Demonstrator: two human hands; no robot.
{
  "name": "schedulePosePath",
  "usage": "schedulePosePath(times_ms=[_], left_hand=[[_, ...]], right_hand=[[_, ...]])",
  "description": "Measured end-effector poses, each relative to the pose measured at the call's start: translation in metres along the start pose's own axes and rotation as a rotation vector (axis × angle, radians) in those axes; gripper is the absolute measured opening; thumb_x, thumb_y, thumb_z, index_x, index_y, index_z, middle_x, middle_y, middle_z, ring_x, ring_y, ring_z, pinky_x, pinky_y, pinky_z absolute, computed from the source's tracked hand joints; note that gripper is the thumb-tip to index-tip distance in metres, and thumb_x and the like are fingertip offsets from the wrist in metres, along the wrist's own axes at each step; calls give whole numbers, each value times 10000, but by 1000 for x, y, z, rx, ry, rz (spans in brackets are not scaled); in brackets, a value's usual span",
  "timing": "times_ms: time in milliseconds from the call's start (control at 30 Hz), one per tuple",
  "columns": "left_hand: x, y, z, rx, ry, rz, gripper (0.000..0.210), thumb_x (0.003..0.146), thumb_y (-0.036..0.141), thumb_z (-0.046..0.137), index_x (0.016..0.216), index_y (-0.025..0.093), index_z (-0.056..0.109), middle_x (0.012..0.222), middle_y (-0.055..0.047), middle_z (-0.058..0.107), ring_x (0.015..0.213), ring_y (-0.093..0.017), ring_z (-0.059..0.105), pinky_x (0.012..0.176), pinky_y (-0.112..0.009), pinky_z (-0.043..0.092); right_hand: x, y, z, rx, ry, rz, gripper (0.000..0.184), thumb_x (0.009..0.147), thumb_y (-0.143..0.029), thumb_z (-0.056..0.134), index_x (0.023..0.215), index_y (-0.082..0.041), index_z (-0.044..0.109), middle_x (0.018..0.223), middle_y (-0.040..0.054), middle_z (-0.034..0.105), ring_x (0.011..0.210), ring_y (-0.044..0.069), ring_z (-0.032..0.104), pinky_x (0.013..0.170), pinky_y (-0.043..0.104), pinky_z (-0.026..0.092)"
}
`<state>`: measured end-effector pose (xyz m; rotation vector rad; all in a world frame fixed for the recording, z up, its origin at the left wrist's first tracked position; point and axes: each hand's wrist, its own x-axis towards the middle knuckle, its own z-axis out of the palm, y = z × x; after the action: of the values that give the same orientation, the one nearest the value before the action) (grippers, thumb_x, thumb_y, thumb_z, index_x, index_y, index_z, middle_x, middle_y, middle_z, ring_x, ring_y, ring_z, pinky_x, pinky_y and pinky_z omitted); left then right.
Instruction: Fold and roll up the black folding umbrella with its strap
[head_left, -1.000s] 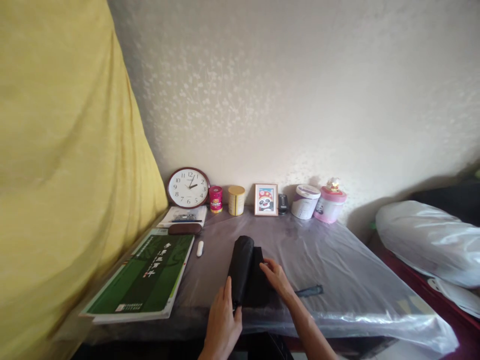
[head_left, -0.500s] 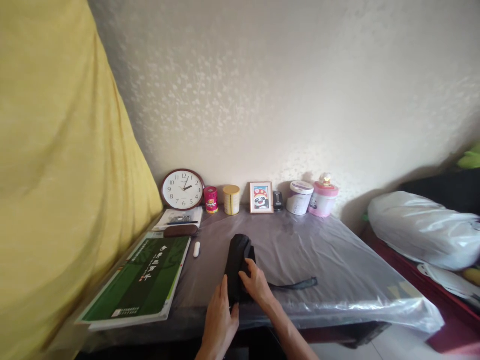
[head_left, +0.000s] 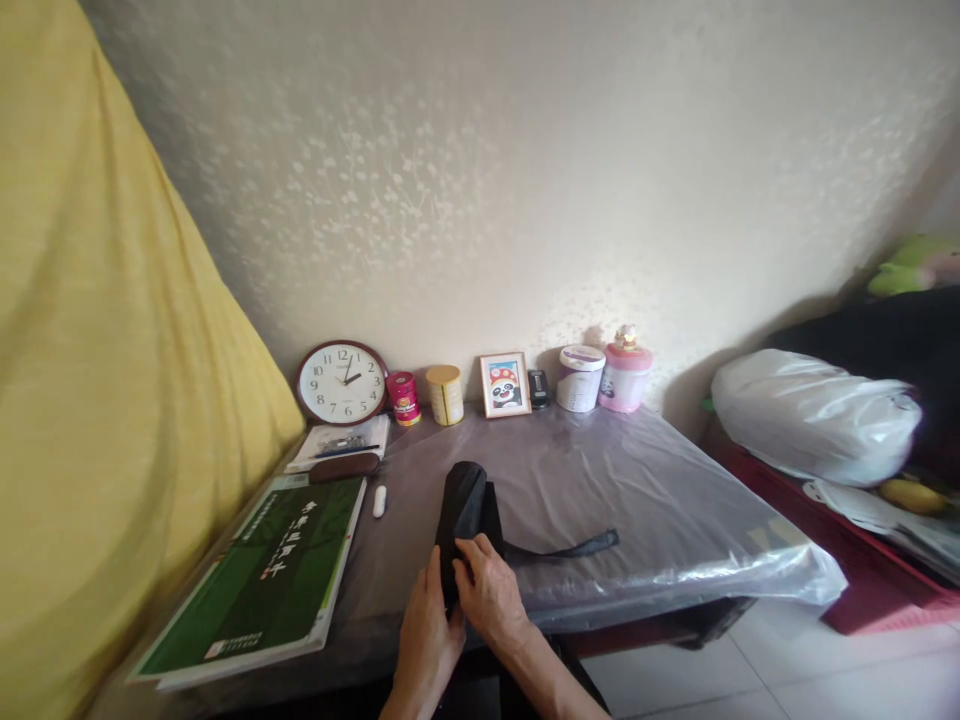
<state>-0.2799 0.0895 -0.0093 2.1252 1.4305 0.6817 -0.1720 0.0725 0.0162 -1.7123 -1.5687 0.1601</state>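
A black folded umbrella [head_left: 466, 495] lies on the table near its front edge, the closed end pointing toward the wall. Its loose strap [head_left: 577, 548] trails out to the right across the table cover. My left hand [head_left: 431, 615] is wrapped round the near end from the left side. On top of the fabric, my right hand [head_left: 487, 590] pinches the black cloth with bent fingers, close to my left thumb. The handle end is hidden under both hands.
To the left lie a green book [head_left: 262, 575], a brown glasses case [head_left: 345, 467] and a small white tube [head_left: 380, 501]. Along the wall stand a clock [head_left: 343, 383], tins, a picture frame [head_left: 505, 385] and tubs [head_left: 580, 379]. A yellow curtain [head_left: 135, 400] hangs at left.
My right hand has slid down the umbrella toward me, nearer my left hand. The whole view has shifted a little to the right.
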Motion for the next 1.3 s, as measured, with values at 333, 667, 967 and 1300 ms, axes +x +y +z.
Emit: schedulePosePath(times_ms=[333, 667, 967, 1300], left_hand=[[0, -1, 2, 3, 42, 26, 594, 780, 250, 342, 1335, 59, 250, 1259, -161, 482, 1158, -222, 491, 959, -340, 404], [3, -1, 8, 71, -14, -41, 654, 751, 151, 361, 1375, 55, 190, 1372, -147, 392, 1273, -203, 370, 1044, -304, 298], [6, -5, 10, 144, -99, -29, 710, 734, 142, 390, 1388, 29, 138, 1417, -146, 336, 1281, -215, 358, 1052, -283, 269], [7, -2, 11, 197, -137, -45, 753, 715, 109, 411, 1394, 48, 90, 1408, -158, 347, 1257, -233, 382, 1044, -309, 286]], right_hand=[[18, 14, -6, 244, 73, 27, 262, 861, -260, 416, 727, -207, 634, 860, 64, 592, 844, 172, 592, 832, 308, 478], [69, 76, 23, 620, -51, 635, 359, 767, -218, 397, 1111, -199, 497, 993, 97, 602, 675, 146, 644, 466, 277, 552], [94, 86, 24, 371, -195, 568, 283, 771, -216, 385, 958, -176, 594, 585, 0, 595, 468, 141, 582, 472, 270, 492], [96, 78, 25, 209, -11, 406, 347, 801, -270, 361, 990, -182, 637, 1004, 104, 671, 1030, 231, 590, 872, 312, 428]])
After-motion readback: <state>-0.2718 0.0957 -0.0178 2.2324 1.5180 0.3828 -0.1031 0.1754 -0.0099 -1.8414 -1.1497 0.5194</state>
